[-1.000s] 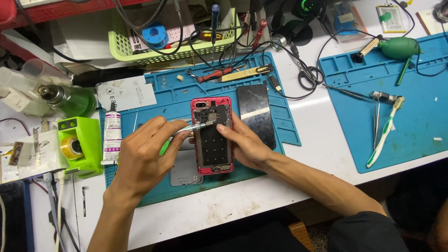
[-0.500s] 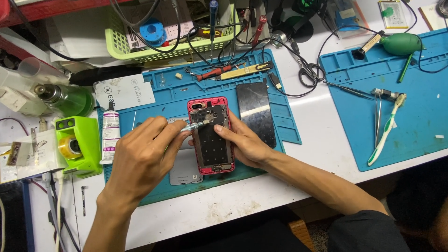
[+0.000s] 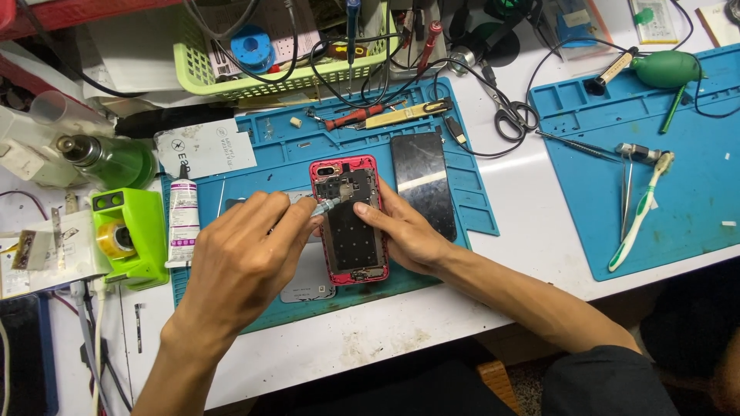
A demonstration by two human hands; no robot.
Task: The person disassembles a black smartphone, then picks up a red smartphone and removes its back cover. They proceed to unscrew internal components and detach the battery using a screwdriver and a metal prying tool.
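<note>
An opened red phone (image 3: 348, 223) lies face down on the blue work mat (image 3: 270, 146), its back removed and the inner plates bare. The left hand (image 3: 243, 258) is closed around a thin metal tool (image 3: 324, 206) whose tip touches the upper part of the phone. The right hand (image 3: 405, 231) rests on the phone's right edge, fingers spread and pressing down, gripping nothing. Just right of the phone lies a detached black screen (image 3: 422, 183). Left of the phone stands a white glue tube (image 3: 183, 219), and beyond it a green tape dispenser (image 3: 127, 231). Above the phone, red-handled pliers (image 3: 351, 117) lie on the mat.
</note>
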